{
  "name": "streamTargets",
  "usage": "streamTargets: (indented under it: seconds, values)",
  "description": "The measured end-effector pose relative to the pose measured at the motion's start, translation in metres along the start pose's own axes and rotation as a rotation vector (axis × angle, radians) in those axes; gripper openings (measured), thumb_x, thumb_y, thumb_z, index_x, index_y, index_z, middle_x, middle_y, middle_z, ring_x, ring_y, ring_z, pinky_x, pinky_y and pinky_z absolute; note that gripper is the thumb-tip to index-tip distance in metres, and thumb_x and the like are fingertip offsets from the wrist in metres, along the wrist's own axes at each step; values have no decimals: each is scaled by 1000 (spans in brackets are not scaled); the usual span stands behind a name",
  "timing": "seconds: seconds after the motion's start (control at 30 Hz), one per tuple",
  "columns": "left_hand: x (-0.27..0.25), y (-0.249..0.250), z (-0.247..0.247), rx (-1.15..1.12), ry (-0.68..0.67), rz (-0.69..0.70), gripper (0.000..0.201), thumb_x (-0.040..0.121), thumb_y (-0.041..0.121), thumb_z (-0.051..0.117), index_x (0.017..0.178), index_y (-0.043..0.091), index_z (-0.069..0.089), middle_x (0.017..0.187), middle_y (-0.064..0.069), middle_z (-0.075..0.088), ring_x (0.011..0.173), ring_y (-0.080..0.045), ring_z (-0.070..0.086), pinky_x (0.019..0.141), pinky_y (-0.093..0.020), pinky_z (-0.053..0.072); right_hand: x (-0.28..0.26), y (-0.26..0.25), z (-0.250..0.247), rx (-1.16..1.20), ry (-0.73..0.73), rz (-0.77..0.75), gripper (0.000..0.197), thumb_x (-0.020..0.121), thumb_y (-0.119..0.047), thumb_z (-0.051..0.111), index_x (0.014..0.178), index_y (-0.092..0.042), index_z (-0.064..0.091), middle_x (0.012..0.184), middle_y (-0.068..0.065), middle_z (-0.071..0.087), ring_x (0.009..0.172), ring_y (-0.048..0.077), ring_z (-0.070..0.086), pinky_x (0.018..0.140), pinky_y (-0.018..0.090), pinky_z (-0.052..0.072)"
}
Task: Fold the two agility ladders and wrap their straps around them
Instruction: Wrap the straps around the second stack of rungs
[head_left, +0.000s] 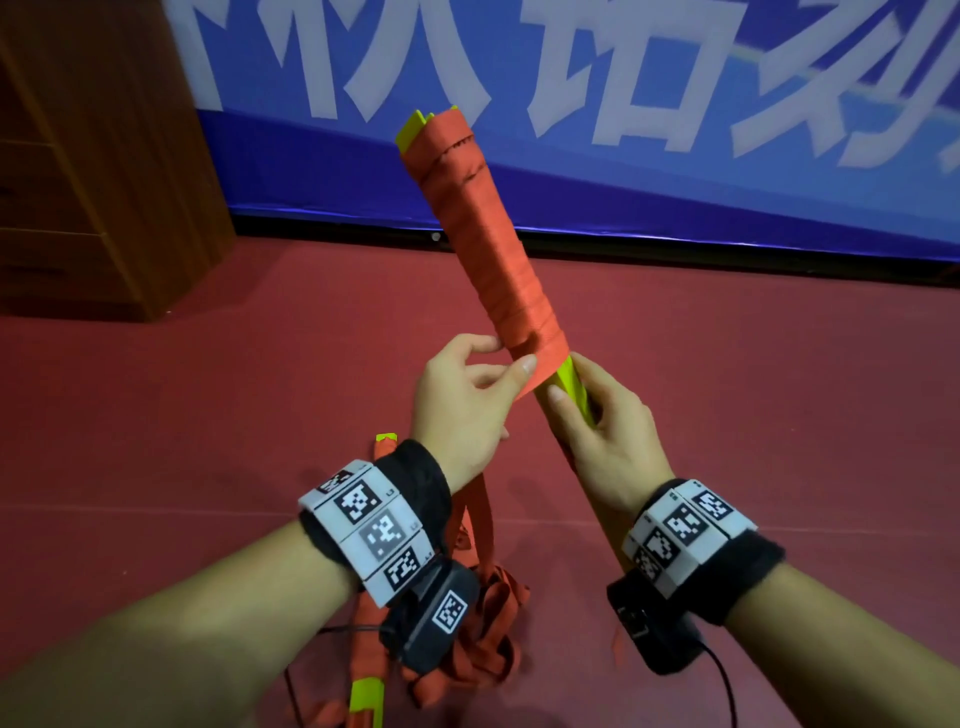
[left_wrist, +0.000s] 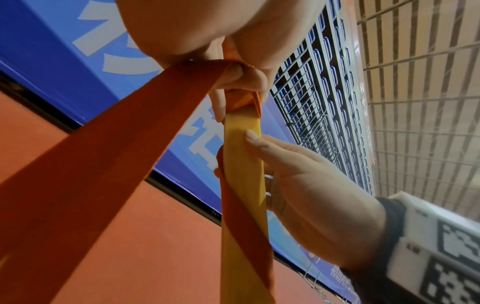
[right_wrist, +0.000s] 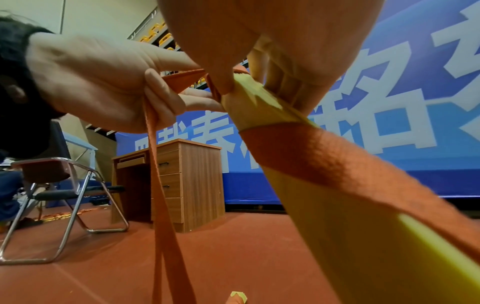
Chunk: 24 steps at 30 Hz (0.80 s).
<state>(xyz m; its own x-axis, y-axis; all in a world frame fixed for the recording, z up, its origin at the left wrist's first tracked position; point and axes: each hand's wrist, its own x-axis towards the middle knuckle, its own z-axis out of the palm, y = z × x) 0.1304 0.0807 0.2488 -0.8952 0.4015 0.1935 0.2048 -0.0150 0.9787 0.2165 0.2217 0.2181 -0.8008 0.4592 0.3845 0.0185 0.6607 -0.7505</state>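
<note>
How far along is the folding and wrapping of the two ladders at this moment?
Done: the first ladder is folded into a bundle, orange strap wound along most of it. In hand: the right hand grips its bare yellow end while the left hand pinches the strap for more turns. Left: the second ladder lies on the floor, straps loose.

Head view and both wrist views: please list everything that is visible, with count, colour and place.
wrapped ladder bundle: 1, yellow-green rungs, orange strap, held up at centre
loose strap: 1, orange, runs down from left hand
second ladder: 1, orange and yellow-green, on floor, unwrapped
floor: red
banner: 1, blue, white characters, behind
desk: 1, brown wood, left
chair: 1, metal frame, far left
left hand: pinches strap
right hand: grips bundle's bare end
</note>
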Motion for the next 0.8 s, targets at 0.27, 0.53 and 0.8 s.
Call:
streamTargets:
  seconds: [0.27,0.53,0.8]
  values:
    - [-1,-3,0,127,-8,99,30,92,42,71,117,28,64,88,12,77,51,1,56,64,-33,47,3,-4,-4,231,-11,-12,33,103,-29,54,135,-32,61,111,-9,73,101,8,68,95,42,54]
    - [-3,1,0,147,-17,138,36,95,43,66,122,20,67,81,7,76,50,4,55,59,-23,40,4,-9,-2,292,8,1,36,100,-33,51,134,-28,63,114,-6,74,108,16,69,99,52,53]
    - [-3,4,-4,143,-24,126,37,85,46,78,111,21,69,74,6,75,72,-13,67,71,-28,48,3,-14,-2,477,-28,24,26,99,-29,51,117,-23,68,93,16,71,83,30,67,83,61,57]
